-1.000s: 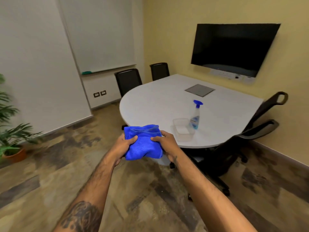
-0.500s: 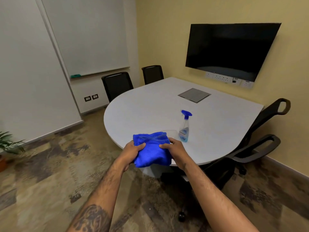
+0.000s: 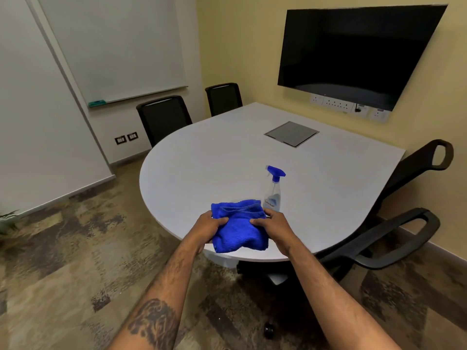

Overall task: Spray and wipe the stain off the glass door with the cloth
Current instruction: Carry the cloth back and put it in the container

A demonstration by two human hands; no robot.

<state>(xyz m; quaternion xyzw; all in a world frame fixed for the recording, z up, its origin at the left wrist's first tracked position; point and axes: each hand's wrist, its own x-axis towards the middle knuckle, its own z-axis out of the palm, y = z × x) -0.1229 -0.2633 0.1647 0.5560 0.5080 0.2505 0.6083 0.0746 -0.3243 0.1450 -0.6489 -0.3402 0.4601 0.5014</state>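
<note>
1. Head view, looking down: the left hand (image 3: 211, 224) and the right hand (image 3: 273, 227) each pinch a side of the folded blue cloth (image 3: 238, 227), thumbs on top, fingers curled under it.
2. The cloth hangs between them over the near edge of the white table (image 3: 214, 173); whether it touches the tabletop cannot be told.
3. Just beyond the right hand, the spray bottle (image 3: 273, 192) stands upright near that same edge, blue trigger head up, untouched.
4. Contents: the bottle is clear plastic and looks to hold a little pale liquid low down; the level is hard to judge.
5. Step in hand, by the look of it: gathering the tools, with nothing sprayed or wiped yet.
6. Next move probably calls for freeing the right hand, taking the bottle by its neck, then turning to find the glass door, which is out of sight.
</note>
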